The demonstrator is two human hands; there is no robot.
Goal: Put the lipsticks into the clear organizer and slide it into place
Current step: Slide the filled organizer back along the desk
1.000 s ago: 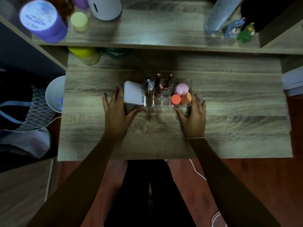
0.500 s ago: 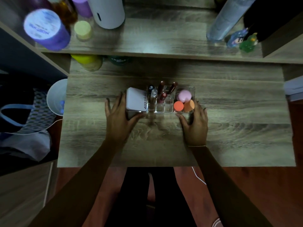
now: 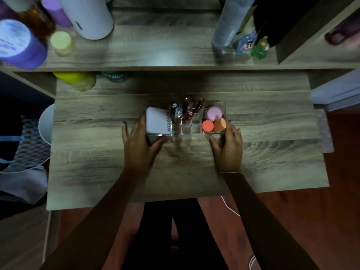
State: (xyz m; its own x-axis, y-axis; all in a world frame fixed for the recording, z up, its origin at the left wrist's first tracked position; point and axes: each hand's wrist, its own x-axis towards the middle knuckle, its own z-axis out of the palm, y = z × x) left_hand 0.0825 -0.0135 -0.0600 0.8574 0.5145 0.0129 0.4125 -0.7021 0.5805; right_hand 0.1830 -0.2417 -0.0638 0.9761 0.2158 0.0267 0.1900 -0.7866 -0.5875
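The clear organizer stands in the middle of the wooden desk. Dark red lipsticks stand upright in its middle slots beside small silver-capped tubes. A white tube fills its left end; pink, red and orange sponges fill its right end. My left hand grips the organizer's left end, thumb on the front wall. My right hand grips its right end the same way.
A raised shelf runs behind the desk with purple jars, a white bottle, a clear bottle and small figures. Yellow and green items sit under it. A white bowl is at the left.
Both hands have pushed the organizer a little away from me, toward the shelf, keeping their hold on its two ends. The view has tilted slightly.
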